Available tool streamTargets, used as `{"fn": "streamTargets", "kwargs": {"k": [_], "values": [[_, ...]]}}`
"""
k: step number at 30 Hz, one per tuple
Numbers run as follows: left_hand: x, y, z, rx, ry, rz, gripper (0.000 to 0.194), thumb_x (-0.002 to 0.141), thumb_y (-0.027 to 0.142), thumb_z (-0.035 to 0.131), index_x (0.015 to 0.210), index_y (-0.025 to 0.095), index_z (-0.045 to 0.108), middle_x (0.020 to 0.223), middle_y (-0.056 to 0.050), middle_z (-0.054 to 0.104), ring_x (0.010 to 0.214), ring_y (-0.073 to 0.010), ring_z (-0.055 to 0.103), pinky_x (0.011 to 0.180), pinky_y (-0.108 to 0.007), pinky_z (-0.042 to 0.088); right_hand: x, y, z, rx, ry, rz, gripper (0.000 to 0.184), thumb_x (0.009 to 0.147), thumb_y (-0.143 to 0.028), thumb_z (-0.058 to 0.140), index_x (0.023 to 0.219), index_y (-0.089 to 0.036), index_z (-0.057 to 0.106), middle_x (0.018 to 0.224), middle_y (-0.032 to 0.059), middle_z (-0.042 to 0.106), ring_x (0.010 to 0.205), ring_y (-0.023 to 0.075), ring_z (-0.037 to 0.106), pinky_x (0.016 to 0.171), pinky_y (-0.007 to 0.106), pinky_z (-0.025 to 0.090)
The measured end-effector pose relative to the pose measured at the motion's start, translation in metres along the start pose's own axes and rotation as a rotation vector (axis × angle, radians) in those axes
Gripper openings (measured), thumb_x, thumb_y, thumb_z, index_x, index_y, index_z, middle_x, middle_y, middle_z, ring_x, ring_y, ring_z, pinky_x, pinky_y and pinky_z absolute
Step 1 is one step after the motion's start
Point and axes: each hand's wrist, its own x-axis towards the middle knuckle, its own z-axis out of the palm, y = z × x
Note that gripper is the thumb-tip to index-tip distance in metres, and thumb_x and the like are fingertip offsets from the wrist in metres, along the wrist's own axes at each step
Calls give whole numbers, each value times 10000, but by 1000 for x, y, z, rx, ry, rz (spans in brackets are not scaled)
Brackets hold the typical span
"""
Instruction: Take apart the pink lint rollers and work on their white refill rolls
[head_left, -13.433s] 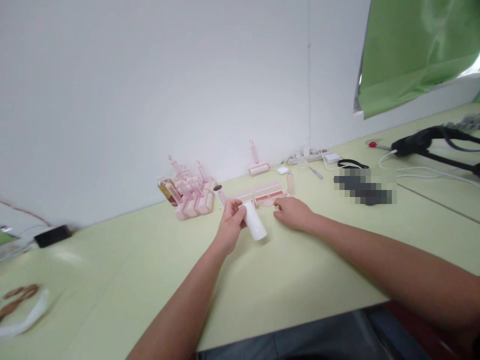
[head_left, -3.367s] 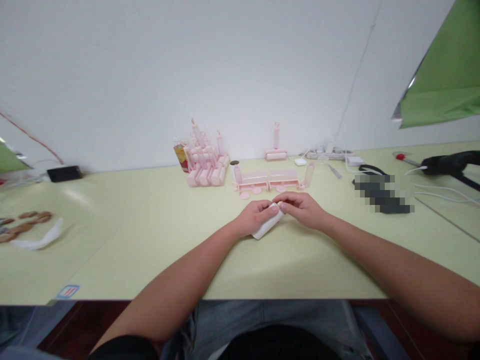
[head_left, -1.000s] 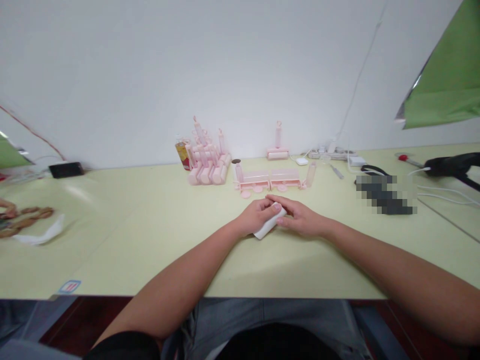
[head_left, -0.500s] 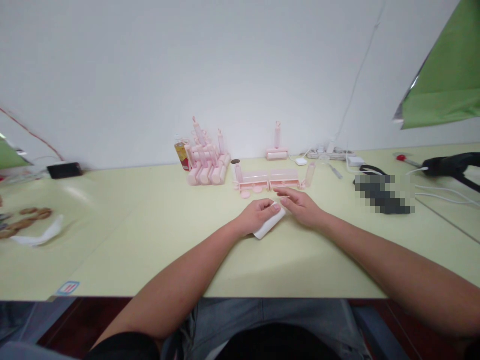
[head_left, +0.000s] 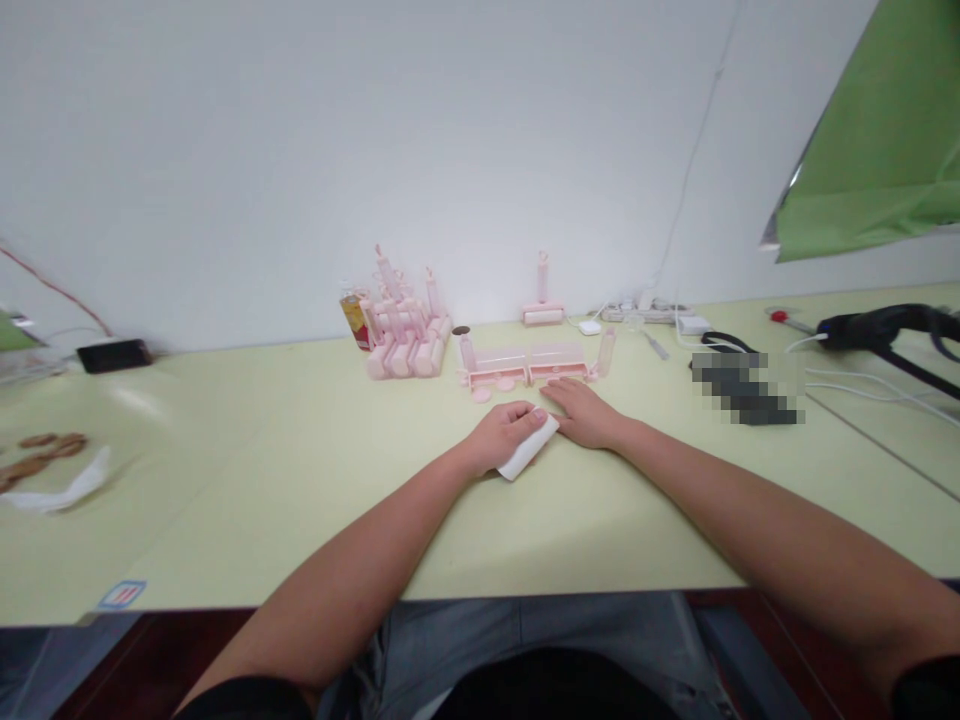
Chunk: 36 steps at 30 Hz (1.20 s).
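Observation:
My left hand is closed around a white sticky-paper roll, which slants over the middle of the table. Just right of the roll is my right hand, palm down with its fingers stretched out; its thumb side is close to the roll's upper end, and I cannot tell if they touch. Beyond the fingertips lie two pink lint roller cases with clear covers, side by side. A clear-pink handle stands at their right end. A pink round cap lies in front of them.
Several pink lint rollers stand grouped at the back left, beside a yellow-red package. Another lint roller stands by the wall. Cables, a power strip and a black device lie right. A black phone is far left.
My right hand has come down toward the table, its fingers flatter and reaching to the front of the pink cases. My left hand keeps the white roll. The whole view has shifted slightly.

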Motion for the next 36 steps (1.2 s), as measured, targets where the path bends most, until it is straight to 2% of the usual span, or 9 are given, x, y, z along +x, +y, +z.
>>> {"fn": "streamTargets", "kwargs": {"k": [4,6,8,11,16,21,24,31,36], "values": [[-1,1,1,-62,36,17,537,822,610,637,1151,191,560,702,-3,633,520,-137,611,462,-225,474,-3,-12,-12,40,68,65,450,934,-377,561,1294,-112,609,1211,179,662,1139,290,573,1010,420,405],[-1,2,2,-116,77,30,613,844,606,613,1319,245,475,747,-7,648,539,-144,631,489,-253,517,-5,-18,-16,53,55,79,354,922,-328,573,1201,-128,663,1045,142,704,994,264,605,923,388,429],[-1,3,2,-156,99,28,637,859,622,581,1367,265,440,775,-19,654,545,-147,638,498,-271,533,-8,-23,-20,49,39,70,265,910,-272,575,1104,-147,703,918,108,704,885,243,602,864,368,428],[2,2,1,-209,131,44,568,848,646,578,1240,242,498,762,-10,634,551,-141,628,498,-265,530,-11,-27,-24,68,34,34,227,904,-218,562,1054,-158,722,912,105,690,865,234,598,834,351,428],[6,-1,-2,-152,292,159,494,791,637,656,986,210,505,678,39,566,499,-93,543,430,-179,438,-12,-27,-25,130,63,-7,209,900,-253,596,1035,-154,720,1010,114,686,964,237,607,881,333,429],[7,1,-4,-122,400,193,458,792,598,670,937,211,474,641,52,549,463,-95,518,387,-173,391,-11,-24,-25,119,-42,56,137,881,-269,620,919,-185,721,915,77,690,870,212,609,812,308,416],[9,0,-7,-130,464,189,424,797,563,677,910,209,472,632,56,531,463,-89,506,382,-169,379,-12,-24,-24,125,-32,95,157,869,-266,623,978,-176,691,944,79,665,845,196,601,781,291,414],[15,-3,-14,-90,558,158,407,803,562,670,857,203,487,582,60,493,406,-73,454,342,-165,315,-11,-22,-24,139,12,102,337,800,-250,672,1121,-146,671,1061,116,642,949,220,591,857,295,407],[16,-2,-16,-197,608,127,404,809,539,665,930,200,481,627,42,547,424,-92,527,343,-169,360,-13,-24,-29,161,-70,45,151,855,-247,581,814,-163,699,810,64,668,739,171,578,680,263,372]]}}
